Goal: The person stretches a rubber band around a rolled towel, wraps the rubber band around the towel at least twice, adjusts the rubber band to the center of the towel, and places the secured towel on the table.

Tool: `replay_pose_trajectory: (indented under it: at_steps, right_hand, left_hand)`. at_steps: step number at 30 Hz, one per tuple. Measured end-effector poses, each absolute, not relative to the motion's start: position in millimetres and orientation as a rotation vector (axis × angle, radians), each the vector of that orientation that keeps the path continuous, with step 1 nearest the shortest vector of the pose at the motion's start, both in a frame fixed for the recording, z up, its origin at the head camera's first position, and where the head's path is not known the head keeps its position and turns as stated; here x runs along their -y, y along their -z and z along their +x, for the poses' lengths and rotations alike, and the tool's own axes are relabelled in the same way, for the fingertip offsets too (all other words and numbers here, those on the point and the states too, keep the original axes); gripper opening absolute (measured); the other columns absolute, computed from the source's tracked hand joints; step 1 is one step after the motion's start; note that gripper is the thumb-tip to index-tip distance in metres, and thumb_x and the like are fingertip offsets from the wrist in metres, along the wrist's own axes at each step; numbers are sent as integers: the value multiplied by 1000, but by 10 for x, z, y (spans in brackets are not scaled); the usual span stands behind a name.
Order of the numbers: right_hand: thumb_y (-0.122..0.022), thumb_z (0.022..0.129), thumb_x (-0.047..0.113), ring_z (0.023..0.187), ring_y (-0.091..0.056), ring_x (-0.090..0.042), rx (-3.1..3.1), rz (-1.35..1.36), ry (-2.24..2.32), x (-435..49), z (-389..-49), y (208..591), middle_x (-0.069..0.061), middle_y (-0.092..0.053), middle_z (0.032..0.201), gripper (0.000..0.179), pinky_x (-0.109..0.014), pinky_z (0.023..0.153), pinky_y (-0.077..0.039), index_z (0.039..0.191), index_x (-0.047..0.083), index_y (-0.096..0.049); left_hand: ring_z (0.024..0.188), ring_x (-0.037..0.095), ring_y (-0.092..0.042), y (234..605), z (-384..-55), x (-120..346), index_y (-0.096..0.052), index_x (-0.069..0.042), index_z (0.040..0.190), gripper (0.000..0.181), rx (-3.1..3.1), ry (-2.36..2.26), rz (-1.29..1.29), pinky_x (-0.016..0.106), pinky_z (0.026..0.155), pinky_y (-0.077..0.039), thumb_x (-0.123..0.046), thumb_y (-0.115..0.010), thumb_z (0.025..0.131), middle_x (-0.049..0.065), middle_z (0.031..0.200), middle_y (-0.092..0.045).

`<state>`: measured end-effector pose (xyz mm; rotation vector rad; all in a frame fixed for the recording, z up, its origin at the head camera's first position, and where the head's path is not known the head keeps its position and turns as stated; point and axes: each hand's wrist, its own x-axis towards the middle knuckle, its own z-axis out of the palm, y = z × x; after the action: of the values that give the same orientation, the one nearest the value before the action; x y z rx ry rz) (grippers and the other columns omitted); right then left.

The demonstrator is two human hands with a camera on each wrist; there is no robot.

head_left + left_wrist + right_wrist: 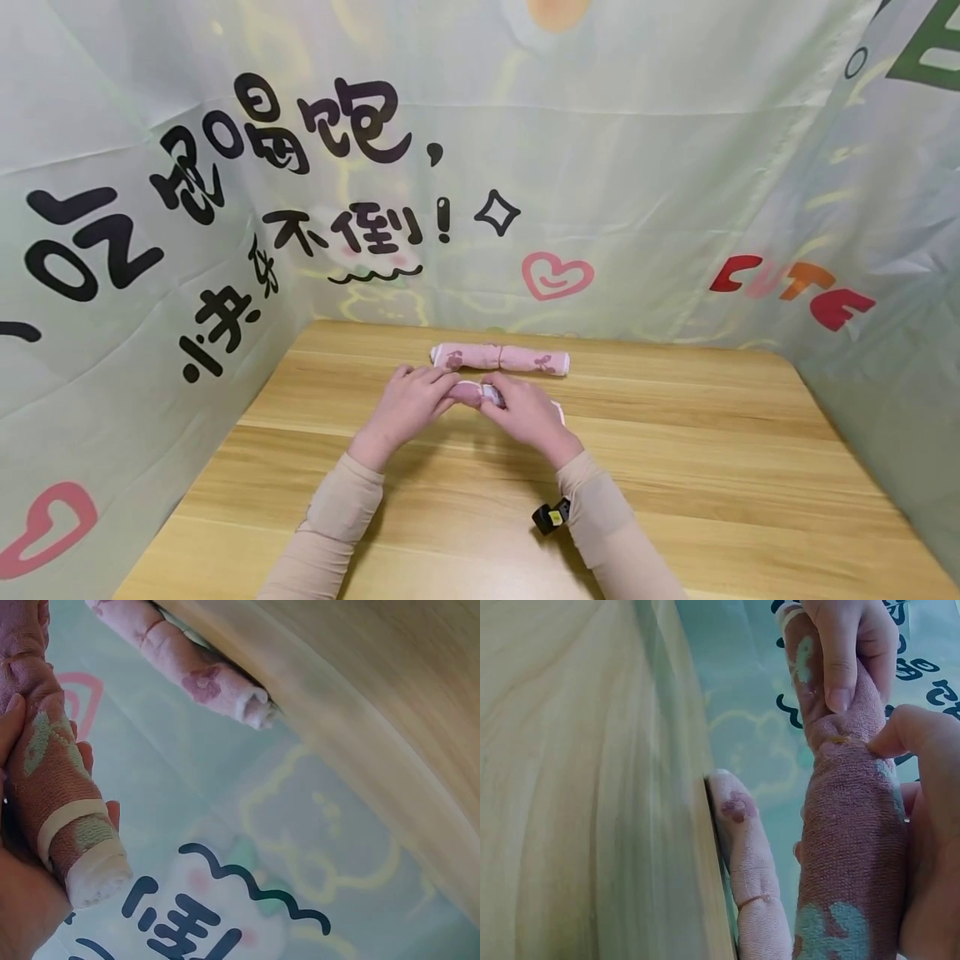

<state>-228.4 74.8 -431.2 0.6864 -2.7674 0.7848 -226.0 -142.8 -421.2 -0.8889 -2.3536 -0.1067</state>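
Both hands hold a rolled pink towel (467, 393) with pale green patterns and a white edge. My left hand (405, 408) grips its left part, thumb along the roll in the left wrist view. My right hand (528, 412) holds the other half; in the right wrist view its thumb presses beside a thin elastic band (838, 739) that cinches the roll's middle. Much of the towel is hidden by the hands in the head view. Just beyond them lies a second rolled towel (517, 358), lighter pink with darker prints, tied at its middle by a thin band.
The wooden table (712, 450) carries the second roll near its back edge. Printed fabric walls (637, 183) with lettering and hearts enclose the table at the back and sides. A small black camera (551, 517) sits at the right wrist.
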Motion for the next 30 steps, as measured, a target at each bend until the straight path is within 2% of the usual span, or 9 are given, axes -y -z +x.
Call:
replay_pose_trajectory:
  at_steps: [6,9,15,19,27,30]
  right_hand:
    - [-55,94,48,73,-60,-13,2768,659,-829,-769,-2283,4326,1,-70,92,39,-31,63,-48,117,18,-66]
    - [-55,93,53,72,-60,-12,2770,648,-844,-783,-2280,4323,2,-69,85,39,-32,65,-49,107,19,-69]
    - [-51,96,42,57,-47,-9,2804,657,-876,-777,-2282,4294,8,-52,63,26,-27,55,-40,85,21,-63]
    - [-51,94,37,53,-43,-9,2827,627,-873,-762,-2279,4280,8,-48,60,22,-26,51,-37,82,22,-60]
    - [-59,91,53,72,-56,-9,2848,712,-1013,-947,-2342,4245,6,-65,85,37,-29,67,-47,107,20,-69]
    - [-66,89,46,74,-55,-8,2841,791,-1023,-1027,-2370,4234,6,-66,87,34,-28,69,-46,109,19,-68]
  left_hand:
    - [93,24,-70,4219,-2267,1433,-67,-19,108,27,2344,118,-890,45,80,-52,-36,-70,87,0,106,-72]
    - [92,24,-70,4215,-2261,1434,-67,-20,108,26,2334,118,-897,45,81,-52,-36,-70,88,0,104,-72]
    - [92,23,-69,4224,-2270,1429,-67,-21,107,25,2319,98,-891,45,82,-51,-38,-68,89,-1,103,-72]
    - [92,23,-70,4226,-2275,1427,-67,-21,108,26,2319,83,-890,45,82,-52,-38,-67,89,-1,105,-72]
    - [89,24,-68,4203,-2289,1471,-68,-17,112,32,2278,124,-885,46,82,-50,-32,-73,85,2,102,-72]
    - [90,23,-68,4199,-2299,1490,-68,-16,114,34,2272,125,-880,46,83,-49,-32,-73,85,2,101,-72]
